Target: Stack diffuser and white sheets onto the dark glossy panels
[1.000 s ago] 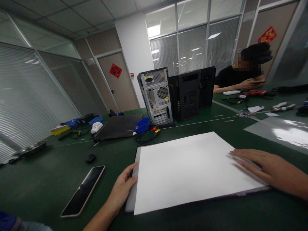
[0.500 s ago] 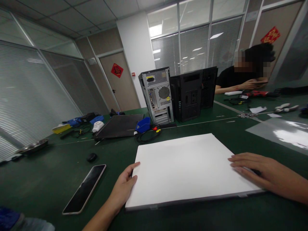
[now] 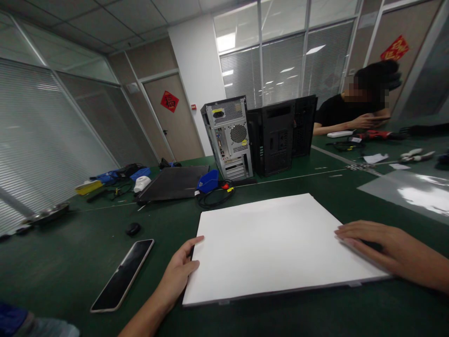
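A white rectangular panel (image 3: 259,248) with a thin dark rim and small clear tabs along its near side lies in front of me. My left hand (image 3: 178,269) grips its left edge, the thumb and a fingertip over the white surface and the other fingers hidden. Along the right edge rests my right hand (image 3: 380,248), its fingers stretched out and the fingertips touching the white surface near the rim. To the left of the panel, a smartphone (image 3: 122,276) with a dark screen lies face up on the green tabletop (image 3: 80,252).
A small black object (image 3: 133,229) lies beyond the phone. Farther back stand a silver computer case (image 3: 231,140) and a black case (image 3: 275,135), near a dark flat panel (image 3: 171,182) and a blue piece (image 3: 208,181) with cables. A clear sheet (image 3: 410,194) and a seated person (image 3: 340,112) are at right.
The fingertips of my right hand have drawn back slightly toward the panel's right edge. My left hand and the panel have stayed nearly in place.
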Demonstrator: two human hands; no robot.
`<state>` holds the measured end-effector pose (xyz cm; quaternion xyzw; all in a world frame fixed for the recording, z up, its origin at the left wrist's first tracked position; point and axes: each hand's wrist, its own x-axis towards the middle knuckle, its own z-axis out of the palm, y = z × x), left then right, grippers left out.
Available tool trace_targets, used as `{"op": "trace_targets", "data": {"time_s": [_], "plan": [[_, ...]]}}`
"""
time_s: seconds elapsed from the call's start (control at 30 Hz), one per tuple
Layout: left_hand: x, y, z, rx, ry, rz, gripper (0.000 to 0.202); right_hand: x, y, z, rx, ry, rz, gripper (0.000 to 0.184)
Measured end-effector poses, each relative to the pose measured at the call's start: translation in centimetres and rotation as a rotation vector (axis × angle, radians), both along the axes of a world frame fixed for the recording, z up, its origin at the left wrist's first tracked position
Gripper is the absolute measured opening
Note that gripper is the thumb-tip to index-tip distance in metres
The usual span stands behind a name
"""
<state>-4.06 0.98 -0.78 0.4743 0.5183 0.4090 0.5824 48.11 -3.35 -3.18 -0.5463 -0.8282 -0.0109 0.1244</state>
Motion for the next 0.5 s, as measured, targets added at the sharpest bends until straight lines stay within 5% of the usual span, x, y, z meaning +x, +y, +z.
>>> {"op": "trace_targets", "data": {"time_s": [0.37,0.5], "plan": [[0.3,-0.2,0.5,-0.002,0.007,0.031,0.058,-0.9,-0.4,1.0,-0.072,0.080,-0.031,0.038],[0.3,0.0,0.4,-0.013,0.006,0.025,0.060,0.6,0.4,0.7,-0.012,0.061,-0.140,0.043]]}}
